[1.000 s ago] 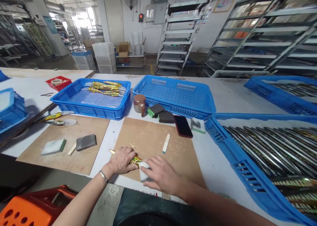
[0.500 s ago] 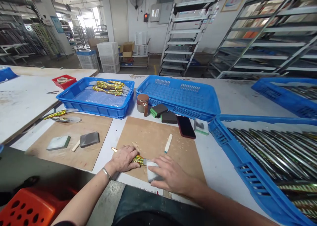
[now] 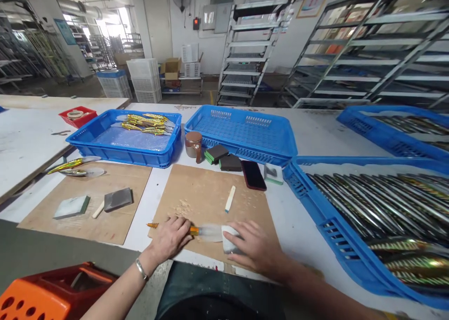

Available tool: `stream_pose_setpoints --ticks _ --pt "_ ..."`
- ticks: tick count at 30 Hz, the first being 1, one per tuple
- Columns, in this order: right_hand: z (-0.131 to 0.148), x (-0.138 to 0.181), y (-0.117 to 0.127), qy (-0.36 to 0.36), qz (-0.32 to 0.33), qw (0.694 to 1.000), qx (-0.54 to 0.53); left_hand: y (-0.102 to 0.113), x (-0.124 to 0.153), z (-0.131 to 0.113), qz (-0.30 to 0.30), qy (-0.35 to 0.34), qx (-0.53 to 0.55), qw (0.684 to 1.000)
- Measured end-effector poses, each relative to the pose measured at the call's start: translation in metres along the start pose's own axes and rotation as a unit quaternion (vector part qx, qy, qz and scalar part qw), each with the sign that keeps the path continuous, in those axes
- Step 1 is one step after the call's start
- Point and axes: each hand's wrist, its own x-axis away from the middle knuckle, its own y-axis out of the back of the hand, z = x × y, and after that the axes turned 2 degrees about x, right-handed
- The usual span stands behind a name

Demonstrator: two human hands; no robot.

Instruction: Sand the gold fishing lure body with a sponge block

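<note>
Left hand (image 3: 171, 236) lies palm-down, its grip pressed flat over the gold handle of a knife (image 3: 196, 231) whose pale blade points right along the near edge of a brown board (image 3: 210, 198). Right hand (image 3: 254, 246) presses a white sanding block (image 3: 228, 238) onto the blade, fingers curled over the block.

Containers: a blue tray (image 3: 108, 147) lined with clear film holds a few gold-handled knives at its far end; a shallow mesh-bottomed blue tray (image 3: 245, 135) beside it shows nothing inside; a large blue crate (image 3: 315, 212) at the right is packed with long metallic blades lying side by side.

Open room: the middle of the board is bare apart from a small white stick (image 3: 230, 199) and pale dust. The white bench (image 3: 308, 137) is free between the trays.

Materials: dark foam blocks (image 3: 222, 157), a copper-coloured jar (image 3: 193, 144) and a black phone (image 3: 253, 175) line the board's far edge.
</note>
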Motion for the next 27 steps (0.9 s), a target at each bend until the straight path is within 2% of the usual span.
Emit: stream_pose_setpoints --ticks 4,10,14,18,24,27 --pt "0.01 -0.008 -0.003 0.011 0.009 1.0 -0.01 -0.009 0.012 -0.012 -0.075 -0.015 -0.011 0.997" --pt "0.011 -0.068 -0.022 0.061 0.036 0.993 -0.095 -0.017 0.02 -0.018 -0.105 -0.02 -0.026 0.994" --pt "-0.007 -0.065 -0.01 0.104 0.079 0.983 -0.127 -0.023 0.024 -0.019 -0.129 -0.028 -0.021 0.991" --pt "-0.019 -0.056 0.005 0.078 0.129 0.982 -0.116 -0.025 0.025 -0.023 -0.131 -0.023 -0.019 0.991" --pt "-0.005 -0.1 -0.02 0.057 0.152 0.966 -0.202 -0.024 0.026 -0.024 -0.121 -0.009 -0.027 0.992" --pt "-0.01 -0.094 -0.016 0.036 0.157 0.959 -0.233 -0.025 0.027 -0.023 -0.119 -0.016 -0.023 0.993"
